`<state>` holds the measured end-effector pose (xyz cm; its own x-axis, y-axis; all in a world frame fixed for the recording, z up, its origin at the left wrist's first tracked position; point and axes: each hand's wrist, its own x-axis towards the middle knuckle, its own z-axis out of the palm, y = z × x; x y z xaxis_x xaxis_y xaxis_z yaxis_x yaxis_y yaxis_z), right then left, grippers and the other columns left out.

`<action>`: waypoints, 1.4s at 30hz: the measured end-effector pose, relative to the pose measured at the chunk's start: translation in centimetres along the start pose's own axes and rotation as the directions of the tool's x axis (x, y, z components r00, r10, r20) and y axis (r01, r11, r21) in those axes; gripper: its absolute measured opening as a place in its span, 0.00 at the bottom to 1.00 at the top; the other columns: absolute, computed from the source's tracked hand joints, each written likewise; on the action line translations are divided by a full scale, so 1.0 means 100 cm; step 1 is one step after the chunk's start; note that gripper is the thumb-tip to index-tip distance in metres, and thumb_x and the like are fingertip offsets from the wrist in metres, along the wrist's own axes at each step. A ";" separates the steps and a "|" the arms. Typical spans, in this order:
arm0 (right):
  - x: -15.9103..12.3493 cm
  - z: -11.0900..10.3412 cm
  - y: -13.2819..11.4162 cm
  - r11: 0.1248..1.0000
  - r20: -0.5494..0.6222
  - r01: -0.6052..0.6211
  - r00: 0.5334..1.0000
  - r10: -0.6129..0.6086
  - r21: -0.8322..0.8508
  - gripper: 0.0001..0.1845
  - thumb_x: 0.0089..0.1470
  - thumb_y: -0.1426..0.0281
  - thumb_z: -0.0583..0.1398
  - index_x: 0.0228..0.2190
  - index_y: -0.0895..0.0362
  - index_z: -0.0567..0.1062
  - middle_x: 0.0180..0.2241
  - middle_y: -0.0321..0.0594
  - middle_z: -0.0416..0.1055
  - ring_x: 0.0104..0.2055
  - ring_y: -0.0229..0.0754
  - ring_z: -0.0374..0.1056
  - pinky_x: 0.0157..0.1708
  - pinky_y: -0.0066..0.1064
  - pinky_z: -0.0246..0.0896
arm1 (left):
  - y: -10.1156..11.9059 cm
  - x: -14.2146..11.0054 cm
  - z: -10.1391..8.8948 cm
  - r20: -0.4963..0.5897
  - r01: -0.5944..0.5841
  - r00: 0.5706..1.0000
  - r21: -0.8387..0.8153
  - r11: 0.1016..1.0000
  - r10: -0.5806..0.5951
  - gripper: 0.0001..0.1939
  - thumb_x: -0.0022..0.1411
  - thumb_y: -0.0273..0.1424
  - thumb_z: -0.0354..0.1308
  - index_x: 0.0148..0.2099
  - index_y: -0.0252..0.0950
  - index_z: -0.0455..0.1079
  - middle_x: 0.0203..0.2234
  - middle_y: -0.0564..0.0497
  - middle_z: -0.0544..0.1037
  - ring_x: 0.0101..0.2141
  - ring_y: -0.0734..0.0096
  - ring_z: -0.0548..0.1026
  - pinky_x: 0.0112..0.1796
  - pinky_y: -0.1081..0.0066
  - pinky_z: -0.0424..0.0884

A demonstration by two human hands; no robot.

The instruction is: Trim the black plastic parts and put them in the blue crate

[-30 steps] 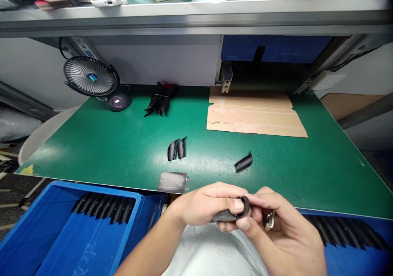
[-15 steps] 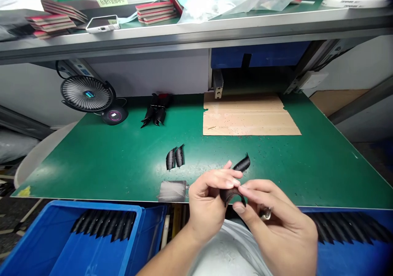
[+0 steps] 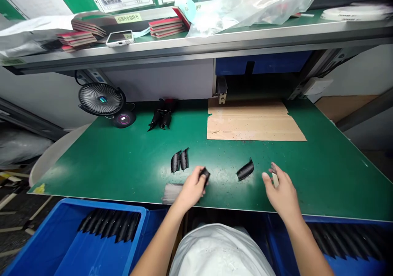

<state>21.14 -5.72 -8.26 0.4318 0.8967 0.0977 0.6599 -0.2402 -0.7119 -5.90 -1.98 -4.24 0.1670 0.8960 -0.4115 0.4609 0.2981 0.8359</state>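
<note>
My left hand (image 3: 193, 189) is closed round a curved black plastic piece (image 3: 205, 176), just above the front of the green table. To the right, my right hand (image 3: 282, 192) holds a small tool (image 3: 275, 180) with a pale body; its kind is hard to make out. Between the hands, a single curved black piece (image 3: 245, 170) lies on the tabletop. Two more curved pieces (image 3: 179, 160) lie side by side, left of and beyond my left hand. A grey flat pad (image 3: 171, 193) at the front edge is partly covered by my left forearm.
A cardboard sheet (image 3: 254, 122) lies at the back, with black pieces (image 3: 162, 114) to its left and a fan (image 3: 102, 99) beyond them. Blue bins (image 3: 101, 201) holding rows of black pieces stand below the front edge. A shelf (image 3: 172, 52) crosses above the table.
My hands have come apart: the left has moved left with the black piece, the right has swung right with the tool. The single piece on the table is now fully visible. The view has shifted.
</note>
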 end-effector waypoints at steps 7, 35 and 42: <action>0.014 0.038 0.055 0.919 -0.044 0.212 0.970 -0.240 -0.331 0.31 0.56 0.61 0.50 0.56 0.68 0.63 0.47 0.61 0.62 0.54 0.62 0.55 0.54 0.57 0.49 | -0.028 0.038 -0.070 -0.583 0.318 0.806 0.277 0.907 -0.105 0.27 0.62 0.47 0.46 0.52 0.29 0.54 0.51 0.26 0.64 0.54 0.39 0.63 0.50 0.48 0.59; -0.037 0.020 -0.079 0.469 0.251 0.821 0.404 -0.880 0.324 0.20 0.58 0.78 0.56 0.51 0.53 0.69 0.47 0.39 0.72 0.52 0.47 0.64 0.48 0.43 0.63 | 0.009 -0.029 0.011 0.329 0.336 0.941 -0.901 0.275 -0.072 0.23 0.58 0.31 0.57 0.56 0.43 0.64 0.37 0.48 0.75 0.27 0.70 0.74 0.26 0.70 0.73; -0.072 0.028 -0.054 0.406 0.528 0.741 0.081 -0.845 0.535 0.17 0.59 0.72 0.56 0.50 0.55 0.71 0.49 0.41 0.71 0.55 0.48 0.61 0.50 0.43 0.65 | -0.098 -0.091 0.041 0.307 0.377 0.922 -0.854 0.358 -0.238 0.35 0.48 0.25 0.65 0.59 0.42 0.61 0.37 0.46 0.75 0.24 0.75 0.73 0.23 0.78 0.65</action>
<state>12.76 -9.89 -7.05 -0.8475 0.4722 0.2424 0.2584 0.7659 -0.5888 -8.38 -14.34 -10.15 0.3117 0.6541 -0.6893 -0.5165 0.7255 0.4549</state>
